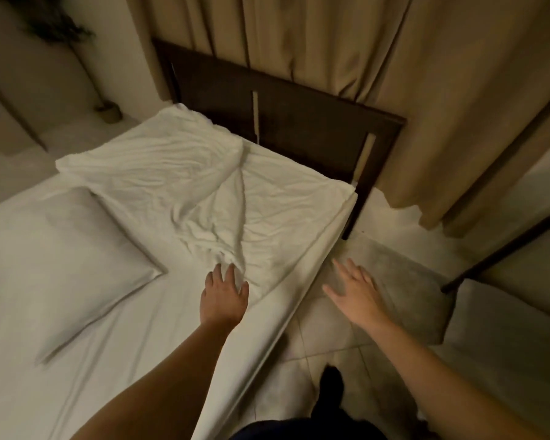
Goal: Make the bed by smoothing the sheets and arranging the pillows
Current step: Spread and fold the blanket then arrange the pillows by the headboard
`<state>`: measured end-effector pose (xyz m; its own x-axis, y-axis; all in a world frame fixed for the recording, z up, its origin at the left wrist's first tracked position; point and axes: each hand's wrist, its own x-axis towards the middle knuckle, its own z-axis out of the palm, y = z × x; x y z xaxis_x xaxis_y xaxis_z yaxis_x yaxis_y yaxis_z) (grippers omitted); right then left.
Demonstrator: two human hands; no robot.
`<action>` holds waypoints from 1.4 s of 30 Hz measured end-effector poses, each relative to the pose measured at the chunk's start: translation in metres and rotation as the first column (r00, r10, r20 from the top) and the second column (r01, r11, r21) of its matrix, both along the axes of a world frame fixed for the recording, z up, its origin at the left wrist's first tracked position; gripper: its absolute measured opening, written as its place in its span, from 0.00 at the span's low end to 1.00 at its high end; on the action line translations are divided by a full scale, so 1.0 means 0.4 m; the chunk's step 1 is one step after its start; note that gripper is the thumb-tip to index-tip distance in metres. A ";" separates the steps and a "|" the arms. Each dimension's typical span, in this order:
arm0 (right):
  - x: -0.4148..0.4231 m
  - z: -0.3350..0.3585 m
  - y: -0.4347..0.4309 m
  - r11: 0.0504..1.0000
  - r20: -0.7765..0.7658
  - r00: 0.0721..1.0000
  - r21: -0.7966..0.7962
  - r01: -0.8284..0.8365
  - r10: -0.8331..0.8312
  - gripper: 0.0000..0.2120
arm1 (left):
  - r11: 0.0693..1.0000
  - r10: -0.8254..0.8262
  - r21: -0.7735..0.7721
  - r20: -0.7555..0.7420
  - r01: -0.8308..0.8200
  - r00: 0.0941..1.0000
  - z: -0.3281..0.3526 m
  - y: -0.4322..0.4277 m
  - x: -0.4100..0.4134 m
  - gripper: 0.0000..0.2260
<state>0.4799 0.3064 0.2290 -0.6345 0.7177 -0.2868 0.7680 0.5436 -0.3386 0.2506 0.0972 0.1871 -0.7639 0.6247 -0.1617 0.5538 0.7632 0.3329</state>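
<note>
Left hand: fingers spread, resting on the sheet at the crease ridge. Right hand: spread, empty, off the bed edge. We should press flat and sweep the creases towards that edge. Beyond: plump pillow left, crumpled pillow by the headboard.

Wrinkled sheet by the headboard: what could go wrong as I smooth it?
1. The left hand rests at the bunched folds alone; the right hand hovers over the floor, so a one-handed push may only shove creases in the wrinkled sheet toward the headboard.
2. The pillow lies on that sheet and could skew if it is tugged.
</note>
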 end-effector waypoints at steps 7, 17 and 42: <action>-0.129 -0.008 0.306 0.974 0.068 0.972 -0.005 -0.226 0.226 0.37 | 0.971 0.239 -0.026 0.067 -0.238 0.969 -0.005 0.174 -0.006 0.28; -0.486 -0.032 0.515 0.821 0.118 0.813 -0.030 -0.571 0.570 0.35 | 0.833 0.549 -0.019 0.137 -0.552 0.824 -0.032 0.308 -0.122 0.29; -1.393 -0.294 0.502 0.382 0.228 0.346 -0.137 -0.914 0.910 0.32 | 0.463 0.849 -0.114 0.343 -0.879 0.403 -0.309 0.398 -0.495 0.29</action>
